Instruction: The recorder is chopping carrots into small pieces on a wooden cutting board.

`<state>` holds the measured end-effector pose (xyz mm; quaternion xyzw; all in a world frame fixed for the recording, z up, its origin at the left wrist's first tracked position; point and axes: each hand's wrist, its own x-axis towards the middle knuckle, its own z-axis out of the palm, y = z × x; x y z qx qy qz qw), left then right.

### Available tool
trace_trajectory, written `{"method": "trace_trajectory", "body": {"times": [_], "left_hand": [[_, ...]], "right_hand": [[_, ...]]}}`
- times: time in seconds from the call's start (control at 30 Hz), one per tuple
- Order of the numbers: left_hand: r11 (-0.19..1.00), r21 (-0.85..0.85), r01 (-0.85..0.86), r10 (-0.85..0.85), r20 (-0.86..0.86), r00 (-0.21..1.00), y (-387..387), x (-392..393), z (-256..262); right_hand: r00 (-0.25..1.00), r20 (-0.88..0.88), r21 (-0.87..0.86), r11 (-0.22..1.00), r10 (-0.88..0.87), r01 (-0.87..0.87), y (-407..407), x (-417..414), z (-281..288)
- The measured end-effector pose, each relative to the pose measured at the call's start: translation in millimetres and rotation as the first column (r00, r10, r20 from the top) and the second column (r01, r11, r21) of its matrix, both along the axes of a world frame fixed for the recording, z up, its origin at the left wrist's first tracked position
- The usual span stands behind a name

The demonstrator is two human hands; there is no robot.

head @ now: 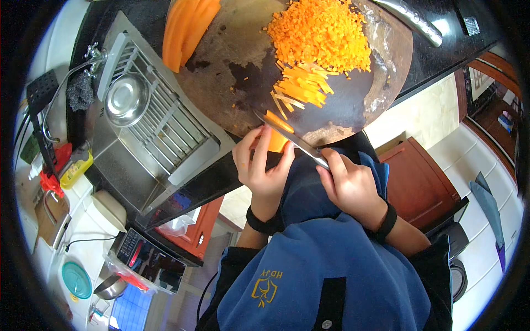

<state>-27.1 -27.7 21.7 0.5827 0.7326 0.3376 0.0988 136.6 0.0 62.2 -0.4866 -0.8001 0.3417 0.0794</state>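
With its fingertips, my left hand (265,161) holds a piece of carrot (278,140) near the lower edge of a round wooden chopping board (223,87). A kitchen knife (297,140) is gripped in my right hand (352,182), its blade lying along the piece of carrot, close to my left fingertips. Beyond the blade, cut carrot sticks (304,87) lie beside a heap of finely diced carrot (321,37). Long carrot slices (188,33) rest at the upper left of the board.
Left of the board is a sink with a metal drying rack (165,120) holding a steel bowl (127,100). A shiny metal cylindrical object (414,20) lies on the dark counter (449,53) at the upper right. A tap (93,60) stands behind the sink.
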Motion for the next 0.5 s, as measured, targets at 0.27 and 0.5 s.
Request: {"method": "trace_trajectory", "body": {"times": [0.27,0.5], "left_hand": [[1.0,-0.005,-0.001,0.001,-0.01,1.0,0.5,0.5,-0.2],[1.0,-0.009,0.0,0.0,-0.005,1.0,0.2,0.1,-0.6]], "right_hand": [[1.0,0.017,-0.009,1.0,-0.009,0.009,-0.5,-0.9,-0.8],[0.999,0.045,0.013,1.0,-0.013,0.013,-1.8,-2.3,-1.9]]}}
